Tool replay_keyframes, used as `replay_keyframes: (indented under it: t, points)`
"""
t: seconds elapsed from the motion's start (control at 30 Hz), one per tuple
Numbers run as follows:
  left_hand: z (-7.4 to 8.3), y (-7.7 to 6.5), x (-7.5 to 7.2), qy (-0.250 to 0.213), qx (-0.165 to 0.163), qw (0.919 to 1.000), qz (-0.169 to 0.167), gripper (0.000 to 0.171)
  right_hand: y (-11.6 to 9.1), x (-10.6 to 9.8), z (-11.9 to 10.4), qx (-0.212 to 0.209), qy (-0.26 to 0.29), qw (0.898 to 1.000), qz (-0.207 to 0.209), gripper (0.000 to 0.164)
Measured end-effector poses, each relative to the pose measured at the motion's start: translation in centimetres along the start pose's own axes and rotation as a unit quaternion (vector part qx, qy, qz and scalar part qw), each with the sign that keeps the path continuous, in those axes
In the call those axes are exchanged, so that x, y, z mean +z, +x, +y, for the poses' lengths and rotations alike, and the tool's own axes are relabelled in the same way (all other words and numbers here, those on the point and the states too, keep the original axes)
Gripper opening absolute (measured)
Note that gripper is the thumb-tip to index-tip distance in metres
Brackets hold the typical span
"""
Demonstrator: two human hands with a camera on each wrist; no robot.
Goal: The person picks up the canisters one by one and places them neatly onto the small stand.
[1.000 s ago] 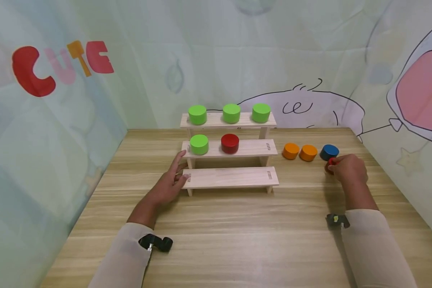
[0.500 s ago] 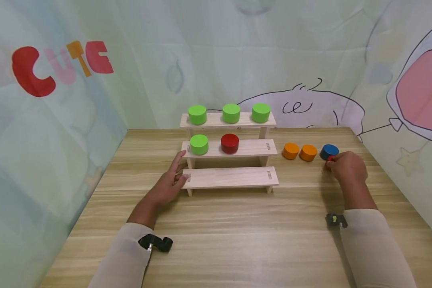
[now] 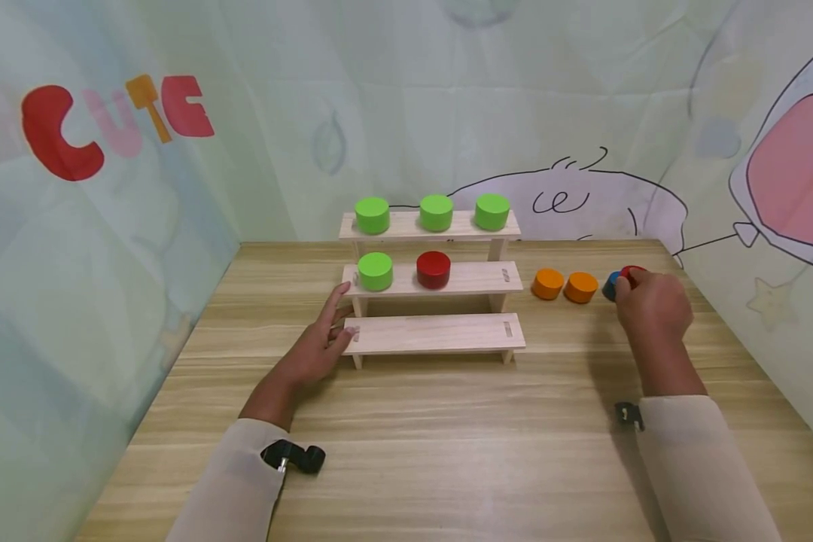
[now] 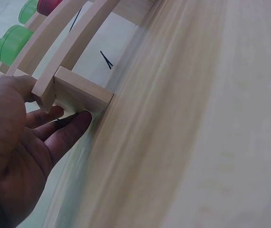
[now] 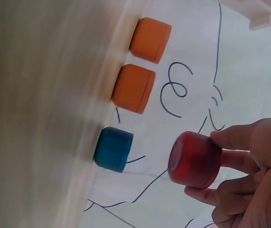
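Right wrist view: right hand (image 3: pixel 656 309) pinches 1 red block (image 5: pixel 194 159) above right back corner of worktop (image 3: pixel 447 436); keep it level, clear of blue block (image 5: pixel 113 148). Left hand (image 3: pixel 314 351), loosely spread, touches left edge of rack (image 3: pixel 433 333).

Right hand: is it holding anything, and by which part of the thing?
Yes: the right hand holds a red round block by its curved side, between thumb and fingertips.
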State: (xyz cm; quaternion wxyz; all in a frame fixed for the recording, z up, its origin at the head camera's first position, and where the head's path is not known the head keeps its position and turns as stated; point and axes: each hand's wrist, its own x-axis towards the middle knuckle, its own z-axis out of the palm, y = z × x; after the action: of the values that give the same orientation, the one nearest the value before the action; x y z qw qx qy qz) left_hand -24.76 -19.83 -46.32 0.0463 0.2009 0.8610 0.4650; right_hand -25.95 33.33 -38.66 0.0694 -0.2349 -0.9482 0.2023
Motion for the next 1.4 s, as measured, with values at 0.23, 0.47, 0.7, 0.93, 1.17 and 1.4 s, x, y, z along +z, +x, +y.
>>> replay_keyframes:
  t: [0.23,0.47,0.7,0.93,1.17,1.4]
  points:
    - [0.2,-0.1,-0.1,0.005,-0.008,1.0,0.002,0.077,-1.2,0.2,-1.6,-0.005,0.062,0.997,0.05,0.05]
    - [0.6,-0.3,-0.2,0.001,-0.008,1.0,0.0,0.077,-3.1,0.3,-3.1,-0.031,0.129,0.987,0.087,0.049]
    - [0.6,-0.4,-0.3,0.003,-0.007,1.0,-0.001,0.077,-4.8,0.3,-4.4,-0.104,0.123,0.98,0.119,0.048]
    - [0.1,-0.1,-0.2,-0.004,-0.002,1.0,0.004,0.077,-5.7,0.4,-5.3,-0.142,0.097,0.977,0.129,0.049]
    - [0.1,0.0,-0.1,-0.003,-0.002,1.0,0.0,0.077,-6.5,0.1,-6.3,-0.176,0.092,0.974,0.107,0.05]
    - [0.4,-0.1,-0.2,-0.005,-0.01,0.9999,-0.001,0.078,-7.3,0.1,-8.5,-0.207,0.113,0.968,0.089,0.05]
